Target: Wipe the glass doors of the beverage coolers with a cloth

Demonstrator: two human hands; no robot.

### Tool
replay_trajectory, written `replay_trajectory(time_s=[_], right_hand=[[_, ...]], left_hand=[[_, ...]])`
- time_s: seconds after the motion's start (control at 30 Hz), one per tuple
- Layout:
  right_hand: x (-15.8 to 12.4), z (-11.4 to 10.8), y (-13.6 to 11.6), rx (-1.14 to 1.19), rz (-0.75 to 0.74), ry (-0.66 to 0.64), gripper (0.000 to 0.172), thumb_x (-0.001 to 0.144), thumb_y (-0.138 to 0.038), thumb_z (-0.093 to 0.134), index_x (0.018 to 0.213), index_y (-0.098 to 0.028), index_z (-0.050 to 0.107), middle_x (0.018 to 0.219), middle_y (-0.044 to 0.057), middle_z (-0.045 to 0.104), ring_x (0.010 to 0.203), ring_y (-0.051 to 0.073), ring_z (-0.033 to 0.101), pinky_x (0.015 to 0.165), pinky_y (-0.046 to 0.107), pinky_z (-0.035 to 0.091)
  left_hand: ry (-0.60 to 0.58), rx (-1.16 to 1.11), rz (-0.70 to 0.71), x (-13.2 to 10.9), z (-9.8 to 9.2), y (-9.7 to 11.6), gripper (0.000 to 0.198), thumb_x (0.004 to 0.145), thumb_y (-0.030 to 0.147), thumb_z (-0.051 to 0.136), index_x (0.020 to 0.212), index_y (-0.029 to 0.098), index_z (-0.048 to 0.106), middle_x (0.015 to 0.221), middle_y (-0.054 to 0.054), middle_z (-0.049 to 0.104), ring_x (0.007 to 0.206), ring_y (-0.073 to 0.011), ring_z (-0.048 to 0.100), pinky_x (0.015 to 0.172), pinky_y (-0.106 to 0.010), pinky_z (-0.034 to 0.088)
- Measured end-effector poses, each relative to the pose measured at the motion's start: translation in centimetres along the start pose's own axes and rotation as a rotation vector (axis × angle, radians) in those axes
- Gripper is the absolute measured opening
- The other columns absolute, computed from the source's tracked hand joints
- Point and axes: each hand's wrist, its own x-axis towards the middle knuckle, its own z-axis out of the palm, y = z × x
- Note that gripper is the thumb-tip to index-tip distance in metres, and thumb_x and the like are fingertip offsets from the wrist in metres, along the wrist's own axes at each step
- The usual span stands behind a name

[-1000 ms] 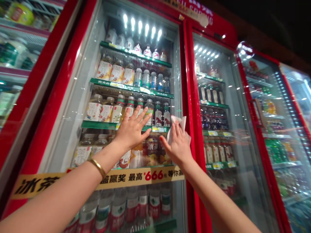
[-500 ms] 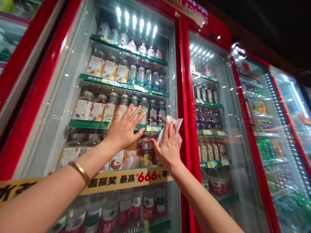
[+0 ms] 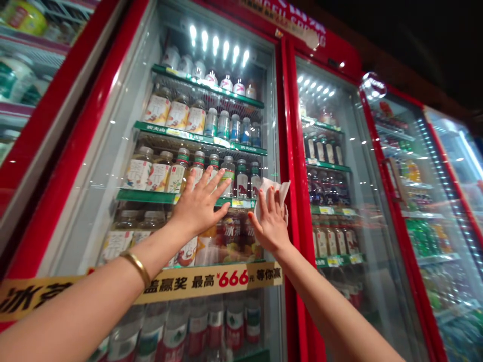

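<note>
My left hand point(image 3: 199, 203) lies flat with fingers spread on the glass door point(image 3: 113, 151) of a red drinks fridge, at the height of the third shelf. A gold bangle point(image 3: 136, 267) sits on that wrist. My right hand point(image 3: 268, 218) presses a white tissue point(image 3: 281, 190) flat against the same glass, close to the door's right red frame point(image 3: 292, 176). Its fingers are stretched out over the tissue. Behind the glass stand rows of bottled drinks point(image 3: 177, 113) on green shelves.
A yellow banner with "666" point(image 3: 211, 279) runs across the lower door. A second red fridge point(image 3: 332, 166) stands to the right, with further glass-door fridges point(image 3: 422, 191) beyond it. Another fridge point(image 3: 26, 75) shows at the far left. Lights glare at the top.
Both hands stay pressed on the glass. The right hand with the tissue has shifted slightly along the glass near the right frame; the view has swayed a little.
</note>
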Motion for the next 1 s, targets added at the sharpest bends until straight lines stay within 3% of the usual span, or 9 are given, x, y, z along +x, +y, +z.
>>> replay_trajectory(time_s=[0.13, 0.3, 0.37, 0.47, 0.53, 0.63, 0.7, 0.83, 1.0], right_hand=[[5.2, -0.9, -1.0, -0.011, 0.062, -0.012, 0.070, 0.112, -0.065, 0.017, 0.176, -0.036, 0.012, 0.185, 0.003, 0.014, 0.171, 0.036, 0.012, 0.133, 0.075, 0.025], [3.3, -2.5, -0.9, -0.030, -0.292, -0.145, 0.064, 0.110, -0.070, 0.025, 0.170, -0.048, 0.028, 0.181, -0.013, 0.025, 0.170, 0.027, 0.017, 0.139, 0.059, 0.019], [3.5, -2.6, -0.1, -0.040, -0.212, -0.134, 0.066, 0.110, -0.070, 0.022, 0.170, -0.045, 0.031, 0.181, -0.009, 0.025, 0.170, 0.029, 0.018, 0.137, 0.061, 0.025], [6.5, -1.9, -0.3, -0.058, 0.038, -0.046, 0.076, 0.111, -0.066, 0.012, 0.176, -0.026, 0.017, 0.185, 0.010, 0.011, 0.170, 0.038, 0.014, 0.130, 0.072, 0.032], [8.0, -1.2, -1.5, -0.067, 0.077, -0.023, 0.077, 0.111, -0.067, 0.013, 0.176, -0.027, 0.009, 0.185, 0.009, 0.007, 0.170, 0.036, 0.013, 0.132, 0.070, 0.030], [6.7, -0.7, -3.0, -0.092, -0.134, -0.045, 0.074, 0.110, -0.070, 0.023, 0.176, -0.037, 0.009, 0.185, -0.002, 0.007, 0.172, 0.027, 0.008, 0.137, 0.059, 0.025], [4.7, -0.7, -2.8, -0.093, -0.214, -0.051, 0.073, 0.111, -0.069, 0.025, 0.175, -0.038, 0.012, 0.185, -0.002, 0.008, 0.172, 0.025, 0.006, 0.137, 0.056, 0.026], [3.4, -1.1, -0.8, -0.050, -0.100, -0.016, 0.066, 0.113, -0.062, 0.025, 0.174, -0.039, 0.015, 0.184, -0.001, 0.014, 0.171, 0.029, 0.012, 0.134, 0.064, 0.028], [4.8, -1.7, -0.1, 0.018, -0.132, 0.028, 0.059, 0.114, -0.039, 0.018, 0.173, -0.043, 0.017, 0.173, -0.004, 0.044, 0.167, 0.026, 0.028, 0.136, 0.074, 0.000]], left_hand=[[0.018, 0.009, -0.009, -0.1, -0.3, 0.1, 0.072, 0.106, 0.053, 0.050, 0.172, 0.043, 0.023, 0.182, 0.000, 0.024, 0.172, -0.0295, 0.009, 0.139, -0.069, 0.000], [0.021, 0.015, -0.042, -0.1, -0.5, 0.4, 0.061, 0.110, 0.041, 0.041, 0.170, 0.042, 0.032, 0.182, 0.001, 0.023, 0.173, -0.0320, 0.008, 0.134, -0.078, -0.008], [0.013, 0.006, -0.054, -0.1, -0.5, 0.4, 0.061, 0.109, 0.039, 0.042, 0.169, 0.043, 0.032, 0.181, 0.001, 0.027, 0.172, -0.0334, 0.012, 0.133, -0.081, -0.008], [0.006, 0.001, -0.059, -0.2, -0.4, 0.4, 0.064, 0.108, 0.038, 0.044, 0.170, 0.044, 0.030, 0.180, 0.001, 0.028, 0.172, -0.0343, 0.014, 0.133, -0.081, -0.008], [0.004, -0.001, -0.056, -0.2, -0.4, 0.4, 0.066, 0.107, 0.038, 0.044, 0.171, 0.045, 0.027, 0.180, 0.001, 0.028, 0.172, -0.0343, 0.014, 0.133, -0.081, -0.008], [0.011, -0.010, -0.063, -0.2, -0.6, 0.4, 0.068, 0.107, 0.036, 0.045, 0.171, 0.045, 0.025, 0.181, 0.001, 0.025, 0.172, -0.0348, 0.013, 0.133, -0.080, -0.007], [0.013, -0.018, -0.067, -0.3, -0.7, 0.4, 0.065, 0.107, 0.038, 0.044, 0.171, 0.043, 0.029, 0.181, 0.001, 0.025, 0.172, -0.0357, 0.013, 0.133, -0.080, -0.007], [0.013, -0.013, -0.072, -0.3, -0.6, 0.5, 0.058, 0.109, 0.039, 0.041, 0.167, 0.040, 0.039, 0.180, -0.001, 0.029, 0.171, -0.0364, 0.018, 0.133, -0.081, -0.006], [0.027, -0.006, -0.078, -0.3, -0.6, 0.5, 0.056, 0.110, 0.039, 0.038, 0.165, 0.038, 0.044, 0.178, -0.002, 0.033, 0.170, -0.0363, 0.022, 0.133, -0.082, -0.002]])
